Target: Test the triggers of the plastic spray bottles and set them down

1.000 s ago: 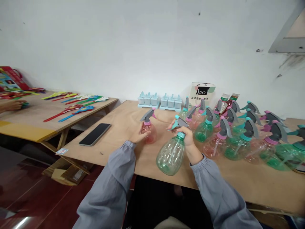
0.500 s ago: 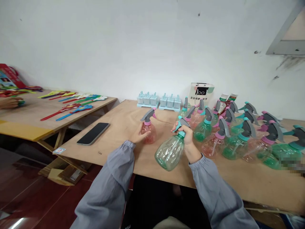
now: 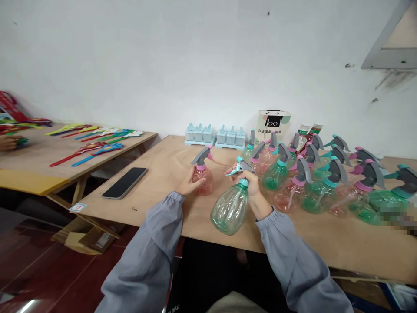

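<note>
My two hands are apart, each clamped on its own bottle over the tan, smooth-grained wooden table [image 3: 166, 167]. My right hand [image 3: 250, 184] grips the neck and trigger head of a clear green, glossy plastic spray bottle [image 3: 230, 211], its belly swollen like a pear, its collar and trigger turquoise, its head grey. It is near the table's front edge; I cannot tell whether its base touches the wood. Its long axis leans, rounded base down and toward my left, neck up and to the right, with the nozzle pointing left and away from me. My left hand [image 3: 190, 182] curls around the left side of a translucent pink plastic spray bottle [image 3: 204, 182], round-bodied, with a pink collar and a grey head. This one stands upright on the wood, nozzle pointing right. Just beyond my right hand, a cluster of similar pink and green spray bottles [image 3: 274, 176] crowds the table; well to the left lies a flat black phone [image 3: 124, 183] with rounded corners.
</note>
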`<state>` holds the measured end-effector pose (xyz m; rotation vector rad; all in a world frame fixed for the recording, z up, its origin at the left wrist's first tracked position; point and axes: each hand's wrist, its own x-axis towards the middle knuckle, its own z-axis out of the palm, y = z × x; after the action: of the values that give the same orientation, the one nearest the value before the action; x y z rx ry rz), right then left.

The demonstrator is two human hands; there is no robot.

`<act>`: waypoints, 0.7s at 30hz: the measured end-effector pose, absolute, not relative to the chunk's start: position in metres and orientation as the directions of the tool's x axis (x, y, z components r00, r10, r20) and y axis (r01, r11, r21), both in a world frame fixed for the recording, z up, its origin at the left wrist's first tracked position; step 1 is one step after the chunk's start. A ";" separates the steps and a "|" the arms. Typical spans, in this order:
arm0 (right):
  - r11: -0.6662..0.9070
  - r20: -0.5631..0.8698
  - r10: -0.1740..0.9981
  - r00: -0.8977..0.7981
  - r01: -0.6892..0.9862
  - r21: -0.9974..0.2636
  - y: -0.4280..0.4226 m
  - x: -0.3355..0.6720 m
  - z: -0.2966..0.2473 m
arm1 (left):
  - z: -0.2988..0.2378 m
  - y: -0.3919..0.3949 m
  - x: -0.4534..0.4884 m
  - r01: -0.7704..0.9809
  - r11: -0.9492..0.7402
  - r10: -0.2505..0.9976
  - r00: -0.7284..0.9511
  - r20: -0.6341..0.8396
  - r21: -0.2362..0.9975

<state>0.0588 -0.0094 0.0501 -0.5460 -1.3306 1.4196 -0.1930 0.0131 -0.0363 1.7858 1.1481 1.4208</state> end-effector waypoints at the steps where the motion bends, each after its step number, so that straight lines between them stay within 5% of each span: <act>1: 0.183 0.321 0.890 -0.324 -0.391 -0.902 -0.010 0.058 0.051 | -0.036 0.013 -0.193 0.264 -0.469 0.881 0.071 0.468 0.843; 21: 0.201 0.305 0.920 -0.247 -0.370 -0.907 0.000 0.064 0.042 | -0.037 0.013 -0.192 0.297 -0.478 0.870 0.035 0.491 0.826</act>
<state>0.0639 -0.0005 0.0422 -0.6035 -1.2690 1.3634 -0.1923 0.0133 -0.0368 1.8062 1.1793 1.4603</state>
